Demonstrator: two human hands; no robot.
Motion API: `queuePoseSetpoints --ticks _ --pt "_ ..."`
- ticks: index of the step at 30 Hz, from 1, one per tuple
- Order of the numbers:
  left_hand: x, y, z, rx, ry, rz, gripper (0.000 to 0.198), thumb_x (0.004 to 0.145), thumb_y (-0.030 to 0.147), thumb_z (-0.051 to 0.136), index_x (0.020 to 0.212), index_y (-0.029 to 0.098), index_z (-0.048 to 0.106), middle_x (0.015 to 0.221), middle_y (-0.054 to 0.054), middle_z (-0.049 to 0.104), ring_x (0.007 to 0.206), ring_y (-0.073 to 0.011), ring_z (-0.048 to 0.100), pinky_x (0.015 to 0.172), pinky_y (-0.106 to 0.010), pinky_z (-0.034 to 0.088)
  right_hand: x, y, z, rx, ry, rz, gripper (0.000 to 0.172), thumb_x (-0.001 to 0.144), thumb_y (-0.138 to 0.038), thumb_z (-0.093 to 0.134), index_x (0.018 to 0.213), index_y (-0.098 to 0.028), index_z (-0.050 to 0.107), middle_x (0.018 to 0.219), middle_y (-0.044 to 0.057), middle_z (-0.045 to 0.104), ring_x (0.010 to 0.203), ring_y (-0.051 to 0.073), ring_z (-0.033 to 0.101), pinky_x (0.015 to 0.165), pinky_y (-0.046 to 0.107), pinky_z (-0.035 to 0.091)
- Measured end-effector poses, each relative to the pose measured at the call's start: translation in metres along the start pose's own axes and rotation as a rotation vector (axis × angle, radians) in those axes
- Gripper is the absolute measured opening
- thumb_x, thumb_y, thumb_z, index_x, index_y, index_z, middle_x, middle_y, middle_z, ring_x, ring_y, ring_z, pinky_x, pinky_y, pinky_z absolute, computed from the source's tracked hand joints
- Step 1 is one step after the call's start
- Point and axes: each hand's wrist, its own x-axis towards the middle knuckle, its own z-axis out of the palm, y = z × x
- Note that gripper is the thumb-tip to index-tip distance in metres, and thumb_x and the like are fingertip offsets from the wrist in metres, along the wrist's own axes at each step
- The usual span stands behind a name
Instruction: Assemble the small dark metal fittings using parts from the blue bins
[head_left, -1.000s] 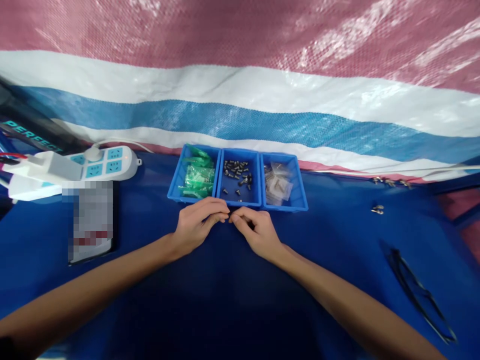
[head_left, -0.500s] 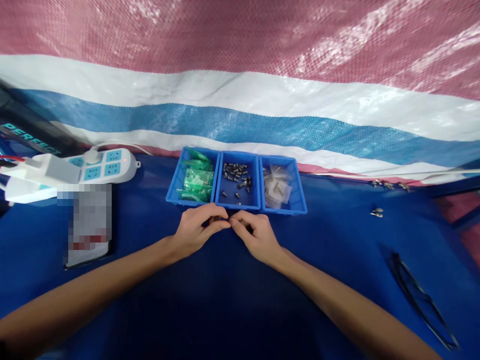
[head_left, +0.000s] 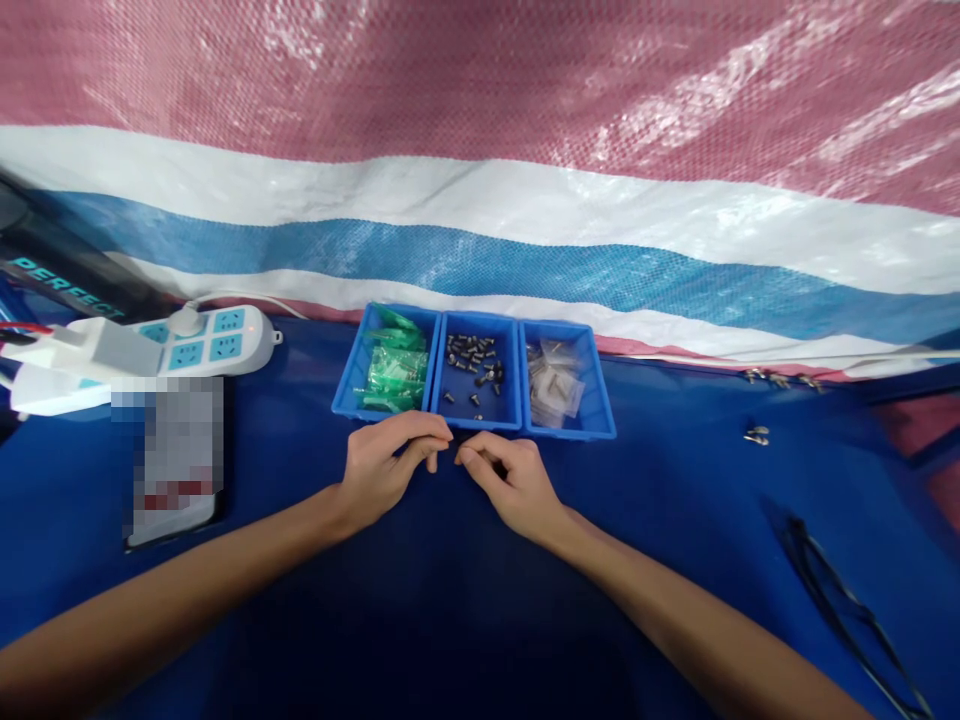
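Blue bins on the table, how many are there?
3, side by side just beyond the hands: left bin with green pieces, middle bin with dark screws, right bin with clear bags.

**Hidden, cropped or too small to read**

Pinched between the fingertips of the left hand (head_left: 386,462) and the right hand (head_left: 510,478), just in front of the middle tray (head_left: 478,418): something too small to identify, mostly covered by the fingers. Impossible to tell whether either hand truly grips it. Both forearms cut off by the bottom edge.

Near the table's left edge, a flat rectangle (head_left: 176,460) pixelated beyond reading. Beside it, a white power strip (head_left: 202,340) cropped at the left border.

In the right tray (head_left: 574,375), clear bags with contents too faint to make out. Toward the table's right edge, tiny metal bits (head_left: 756,434), unidentifiable. At the bottom right corner, dark glasses (head_left: 840,600), partly cut off.
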Motion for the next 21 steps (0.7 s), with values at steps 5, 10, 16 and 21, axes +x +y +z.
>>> queuePoseSetpoints --ticks 5,10,16,21 --pt "-0.0018 -0.0056 -0.0006 -0.055 -0.011 0.040 0.022 0.088 0.004 0.048 0.102 0.016 0.059 0.094 -0.005 0.066 0.058 -0.0059 0.062 0.063 -0.023 0.056 0.0003 -0.0002 -0.0001 -0.010 0.001 0.001 0.023 0.089 -0.029 0.047 0.077 -0.015 0.061 0.049 -0.006 0.041 0.044 0.006 0.035 0.048 0.021 0.030" --pt "-0.0029 -0.0081 -0.0022 -0.078 -0.062 0.051 0.025 0.090 0.003 0.040 0.101 0.015 0.058 0.096 -0.006 0.061 0.052 -0.0031 0.058 0.057 -0.021 0.052 0.0007 0.0007 0.0004 -0.006 0.004 0.000 0.024 0.089 -0.029 0.047 0.077 -0.015 0.061 0.049 -0.006 0.040 0.043 0.006 0.034 0.048 0.020 0.030" --pt "-0.0024 -0.0048 -0.0044 -0.014 -0.125 0.006 0.023 0.094 0.010 0.036 0.100 0.014 0.057 0.073 0.000 0.057 0.047 -0.0028 0.051 0.048 -0.016 0.043 0.0007 0.0004 -0.0004 -0.033 0.001 -0.009 0.022 0.089 -0.028 0.047 0.079 -0.015 0.061 0.051 -0.005 0.044 0.044 0.006 0.037 0.049 0.020 0.030" --pt "-0.0007 -0.0015 -0.0036 0.081 -0.074 0.005 0.014 0.092 0.015 0.046 0.094 0.015 0.060 0.066 0.002 0.058 0.046 -0.0028 0.050 0.049 -0.015 0.043 0.0004 0.0000 -0.0006 -0.027 -0.008 -0.003 0.023 0.089 -0.030 0.047 0.079 -0.015 0.061 0.050 -0.005 0.043 0.045 0.007 0.038 0.050 0.020 0.031"
